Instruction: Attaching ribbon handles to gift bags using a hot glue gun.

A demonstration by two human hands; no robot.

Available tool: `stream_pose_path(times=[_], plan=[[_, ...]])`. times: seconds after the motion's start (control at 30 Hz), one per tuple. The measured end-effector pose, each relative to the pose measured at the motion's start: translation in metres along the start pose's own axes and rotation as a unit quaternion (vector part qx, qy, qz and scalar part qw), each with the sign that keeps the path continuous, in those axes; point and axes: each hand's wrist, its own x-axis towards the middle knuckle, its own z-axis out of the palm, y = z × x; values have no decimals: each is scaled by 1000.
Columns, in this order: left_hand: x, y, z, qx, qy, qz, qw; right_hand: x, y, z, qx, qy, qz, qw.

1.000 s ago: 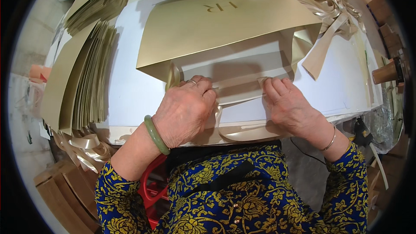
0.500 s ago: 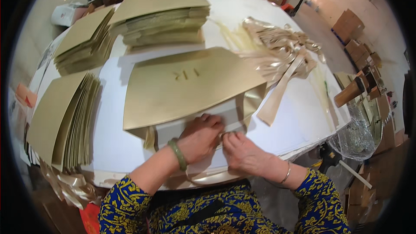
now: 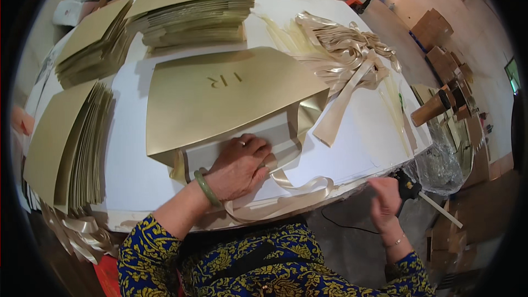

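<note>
"So, looking down from the head camera, where is the gold paper bag?"

"On its side, around the middle of the white table, its mouth turned toward the near edge."

"And the left hand?"

"At that mouth, fingers bent and close together, resting on the pale inside of the lower panel. A satin ribbon runs out beside them and loops along the near edge; whether the fingertips pinch it, I can't tell."

"The right hand?"

"Loosely open and blurred, past the near right edge of the table, just beside a black tool with a pale stick. I see nothing in its hold."

"How would the bag handle?"

"Light, I'd judge, and fairly stiff, but easy to crease. Its smooth face may slide. I'd take the lower panel at the mouth with flat fingers, without squeezing the folds."

"The ribbon?"

"Soft and slippery, probably; best pinched close to its end. More ribbons lie heaped far right, and folded bags are stacked at the left."
</note>
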Motion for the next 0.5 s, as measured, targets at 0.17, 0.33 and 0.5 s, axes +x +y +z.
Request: stream_pose_path(times=[0.17, 0.33, 0.5], plan=[[-2, -5, 1, -33, 2, -7, 999, -91, 44, -54, 62, 141, 330, 931], [-1, -3, 7, -24, 13, -33, 999, -133, 78, -63, -2, 134, 476, 869], [1, -1, 13, -6, 39, -27, 999, -135, 106, -52, 133, 29, 559, 818]])
